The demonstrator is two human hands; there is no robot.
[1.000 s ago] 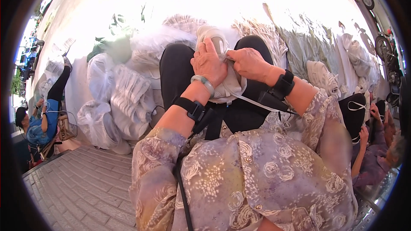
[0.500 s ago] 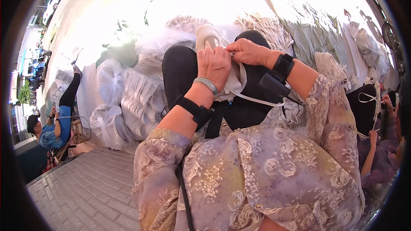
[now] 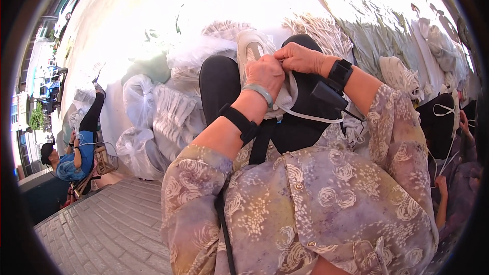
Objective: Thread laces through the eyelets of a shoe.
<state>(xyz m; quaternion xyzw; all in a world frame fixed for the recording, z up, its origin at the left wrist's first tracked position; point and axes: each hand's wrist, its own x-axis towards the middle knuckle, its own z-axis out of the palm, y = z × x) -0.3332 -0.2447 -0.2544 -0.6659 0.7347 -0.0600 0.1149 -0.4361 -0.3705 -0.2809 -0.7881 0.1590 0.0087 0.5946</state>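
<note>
At the far left a seated person in a blue top (image 3: 76, 160) works beside a basket, well apart from the wearer. Nearer the middle, clear plastic bags of pale goods (image 3: 153, 117) lie heaped on the ground beside the wearer's dark-trousered knees. On the lap rests a pale shoe upper (image 3: 252, 51), toe pointing away. The left hand (image 3: 265, 74), with a bangle and a black strap at the wrist, is curled closed over the upper's near side, fingers gripping it. Touching it, the right hand (image 3: 300, 57) is pinched shut on the upper's edge at the top; a white lace (image 3: 310, 117) trails from under the hands across the lap. Further right, more pale shoe uppers (image 3: 402, 76) lie in a pile.
</note>
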